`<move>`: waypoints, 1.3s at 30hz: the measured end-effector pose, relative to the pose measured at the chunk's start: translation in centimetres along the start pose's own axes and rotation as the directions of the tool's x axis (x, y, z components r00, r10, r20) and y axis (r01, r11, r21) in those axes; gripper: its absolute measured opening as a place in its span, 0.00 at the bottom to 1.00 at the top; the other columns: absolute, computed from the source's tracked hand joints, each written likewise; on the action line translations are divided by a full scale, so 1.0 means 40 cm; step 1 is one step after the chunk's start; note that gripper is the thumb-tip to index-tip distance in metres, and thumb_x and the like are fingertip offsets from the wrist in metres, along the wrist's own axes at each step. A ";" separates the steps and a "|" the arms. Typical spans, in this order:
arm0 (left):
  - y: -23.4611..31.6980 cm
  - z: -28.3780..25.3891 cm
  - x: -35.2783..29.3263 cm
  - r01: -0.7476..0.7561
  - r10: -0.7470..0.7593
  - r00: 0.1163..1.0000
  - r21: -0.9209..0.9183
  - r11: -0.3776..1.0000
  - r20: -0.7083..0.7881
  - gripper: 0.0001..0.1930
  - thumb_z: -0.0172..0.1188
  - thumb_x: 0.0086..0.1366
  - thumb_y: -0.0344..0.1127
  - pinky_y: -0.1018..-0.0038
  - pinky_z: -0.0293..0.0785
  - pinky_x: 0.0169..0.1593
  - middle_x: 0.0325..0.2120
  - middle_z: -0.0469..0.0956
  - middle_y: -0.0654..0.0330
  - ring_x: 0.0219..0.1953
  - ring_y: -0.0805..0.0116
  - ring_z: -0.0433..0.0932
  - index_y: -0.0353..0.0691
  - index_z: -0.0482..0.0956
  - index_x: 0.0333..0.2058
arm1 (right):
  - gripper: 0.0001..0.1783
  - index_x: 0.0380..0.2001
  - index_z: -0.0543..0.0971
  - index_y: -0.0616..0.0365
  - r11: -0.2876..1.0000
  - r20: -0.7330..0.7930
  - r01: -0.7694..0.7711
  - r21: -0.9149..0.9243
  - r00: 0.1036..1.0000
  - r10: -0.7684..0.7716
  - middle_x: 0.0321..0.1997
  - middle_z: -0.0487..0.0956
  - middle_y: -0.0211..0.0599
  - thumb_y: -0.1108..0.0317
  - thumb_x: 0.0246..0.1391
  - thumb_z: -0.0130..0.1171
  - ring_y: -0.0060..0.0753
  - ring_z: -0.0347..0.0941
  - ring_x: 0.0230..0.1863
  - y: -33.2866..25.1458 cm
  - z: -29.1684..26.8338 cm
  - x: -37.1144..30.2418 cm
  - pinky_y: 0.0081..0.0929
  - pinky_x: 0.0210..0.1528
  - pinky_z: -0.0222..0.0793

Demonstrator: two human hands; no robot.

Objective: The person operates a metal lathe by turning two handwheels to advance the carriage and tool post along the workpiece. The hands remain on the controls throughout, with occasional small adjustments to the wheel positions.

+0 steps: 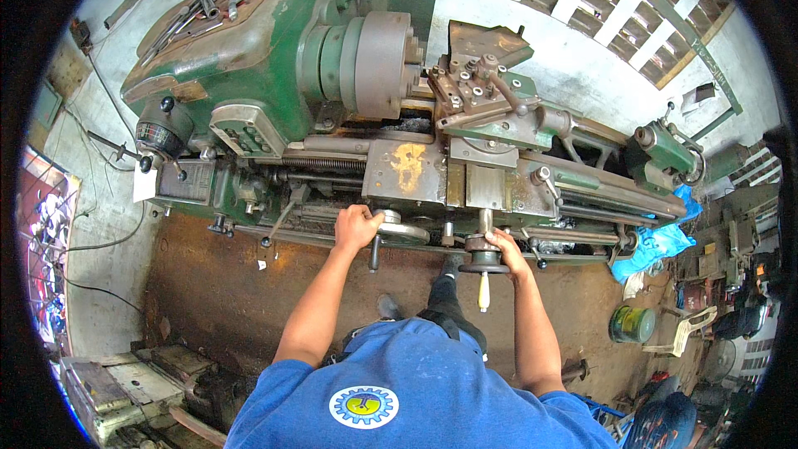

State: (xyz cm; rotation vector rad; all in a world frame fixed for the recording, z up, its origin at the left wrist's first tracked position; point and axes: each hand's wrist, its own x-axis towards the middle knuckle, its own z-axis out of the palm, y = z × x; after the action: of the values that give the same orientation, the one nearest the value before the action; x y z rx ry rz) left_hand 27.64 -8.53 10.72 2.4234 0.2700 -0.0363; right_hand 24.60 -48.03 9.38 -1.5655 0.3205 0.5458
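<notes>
A green metal lathe stands before me. My left hand (356, 229) is closed on the left edge of the carriage handwheel (406, 234), whose dark handle (374, 254) points down beside it. On the right, my right hand (509, 253) grips the side of the cross-slide handwheel (484, 268), next to its dial collar; a pale handle (484, 293) sticks out toward me. Some fingers of both hands are hidden. Behind the hands is the carriage (406, 170) with worn yellow paint. Above it sit the tool post (474, 91) and, to its left, the grey chuck (378, 66).
Wrenches (208, 8) lie on the headstock (224, 58). Along the bed, the tailstock (661, 150) stands at the right end, with blue plastic sheeting (652, 245) below. A green bucket (632, 324) and a pale chair (686, 333) are on the floor at right.
</notes>
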 end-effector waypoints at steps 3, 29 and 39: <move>0.006 -0.003 -0.001 -0.001 0.001 1.000 0.012 1.000 0.001 0.22 0.69 0.53 0.53 0.55 0.81 0.41 0.25 0.83 0.43 0.34 0.44 0.85 0.35 0.86 0.25 | 0.59 0.71 0.64 0.67 1.000 -0.093 -0.026 -0.018 0.995 0.024 0.68 0.74 0.50 0.36 0.46 0.71 0.49 0.63 0.72 -0.007 0.005 -0.022 0.51 0.73 0.50; 0.013 -0.015 -0.001 0.057 -0.057 0.997 0.004 0.998 0.055 0.23 0.69 0.54 0.54 0.55 0.81 0.43 0.25 0.84 0.43 0.34 0.44 0.85 0.35 0.87 0.27 | 0.38 0.58 0.79 0.62 0.998 0.045 0.045 0.041 0.998 -0.047 0.54 0.82 0.38 0.43 0.54 0.67 0.36 0.74 0.58 -0.044 0.021 -0.038 0.35 0.64 0.62; -0.001 -0.006 0.001 0.023 -0.022 0.999 -0.012 1.000 0.023 0.23 0.71 0.54 0.54 0.54 0.80 0.43 0.25 0.84 0.42 0.34 0.44 0.85 0.35 0.87 0.26 | 0.52 0.68 0.69 0.67 0.999 -0.029 -0.030 0.034 0.999 0.031 0.66 0.75 0.50 0.40 0.50 0.70 0.46 0.66 0.70 0.027 -0.011 0.020 0.43 0.73 0.54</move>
State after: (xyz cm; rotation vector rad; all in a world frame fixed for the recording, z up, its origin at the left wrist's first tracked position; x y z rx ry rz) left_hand 27.67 -8.32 10.87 2.4066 0.2863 -0.0722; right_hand 24.79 -48.45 8.04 -1.5397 0.3742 0.5389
